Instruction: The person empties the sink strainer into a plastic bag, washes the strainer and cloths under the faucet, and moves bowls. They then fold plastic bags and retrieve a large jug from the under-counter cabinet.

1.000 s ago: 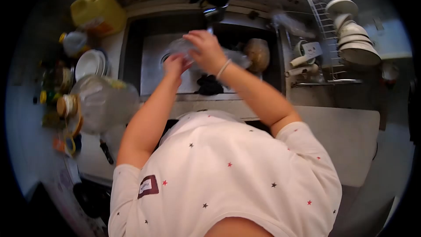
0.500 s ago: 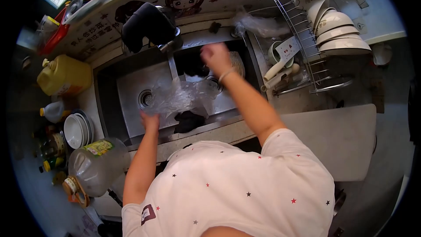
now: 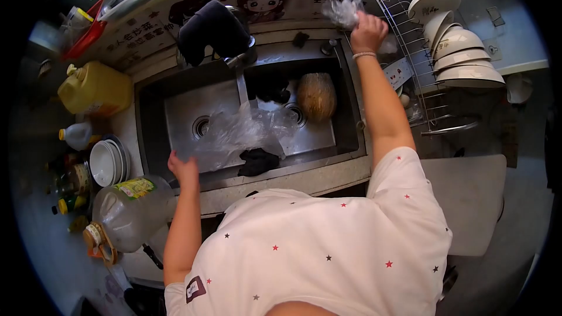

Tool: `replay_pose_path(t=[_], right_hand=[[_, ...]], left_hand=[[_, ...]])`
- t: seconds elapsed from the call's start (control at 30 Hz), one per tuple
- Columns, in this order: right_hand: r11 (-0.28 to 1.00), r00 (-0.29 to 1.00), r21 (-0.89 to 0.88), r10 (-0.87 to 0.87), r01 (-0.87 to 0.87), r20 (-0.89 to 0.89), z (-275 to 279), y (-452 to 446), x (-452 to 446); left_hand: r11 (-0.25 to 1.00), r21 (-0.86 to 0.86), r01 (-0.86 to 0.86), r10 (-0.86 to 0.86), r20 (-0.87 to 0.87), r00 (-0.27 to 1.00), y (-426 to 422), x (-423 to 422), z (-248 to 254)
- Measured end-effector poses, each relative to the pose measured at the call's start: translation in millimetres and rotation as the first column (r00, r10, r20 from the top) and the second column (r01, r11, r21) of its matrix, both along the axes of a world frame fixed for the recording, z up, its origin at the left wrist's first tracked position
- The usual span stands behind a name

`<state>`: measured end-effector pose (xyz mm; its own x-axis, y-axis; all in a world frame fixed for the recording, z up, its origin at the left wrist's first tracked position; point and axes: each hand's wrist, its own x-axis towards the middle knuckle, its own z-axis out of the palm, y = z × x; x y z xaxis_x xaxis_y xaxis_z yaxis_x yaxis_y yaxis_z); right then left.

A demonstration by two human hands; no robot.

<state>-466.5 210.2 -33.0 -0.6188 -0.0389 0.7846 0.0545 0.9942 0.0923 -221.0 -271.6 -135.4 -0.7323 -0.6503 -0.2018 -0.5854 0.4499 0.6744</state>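
Note:
My right hand (image 3: 369,32) is raised at the sink's back right corner, its fingers closed on a crumpled clear plastic bag (image 3: 344,9). My left hand (image 3: 184,169) is at the front left of the sink with its fingers apart, holding nothing. Another clear plastic bag (image 3: 243,133) lies spread over the divider of the double sink (image 3: 175,114). Against the front edge of the sink rests a black cloth (image 3: 259,162). In the right basin are a brownish round melon or gourd (image 3: 317,97) and a dark item (image 3: 273,89).
A faucet with a dark cover (image 3: 213,30) stands behind the sink. Left are a yellow jug (image 3: 95,89), stacked white bowls (image 3: 104,162) and a large clear bottle (image 3: 130,213). Right are a dish rack (image 3: 404,29) with bowls and a pale cutting board (image 3: 465,205).
My right hand has moved from over the right basin to the back right and taken hold of a plastic bag there. My left hand has drawn slightly left, away from the spread bag.

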Motion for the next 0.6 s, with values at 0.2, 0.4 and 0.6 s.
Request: replay_pose_path(t=[0.2,0.4,0.6], right_hand=[[0.692,0.851,-0.496,0.449,-0.524,-0.272,133,-77,61],[-0.412,0.614,-0.817,0.539,-0.404,-0.576,171,-115,100],[-0.715,0.558,-0.699,0.572,-0.02,-0.601,126,-178,142]], left_hand=[[0.982,0.151,0.117,-0.081,-0.227,0.97,-6,14,29],[0.324,0.809,0.49,-0.08,-0.493,0.867,35,17,124],[0.086,0.762,0.642,-0.004,-0.644,0.765,27,49,155]])
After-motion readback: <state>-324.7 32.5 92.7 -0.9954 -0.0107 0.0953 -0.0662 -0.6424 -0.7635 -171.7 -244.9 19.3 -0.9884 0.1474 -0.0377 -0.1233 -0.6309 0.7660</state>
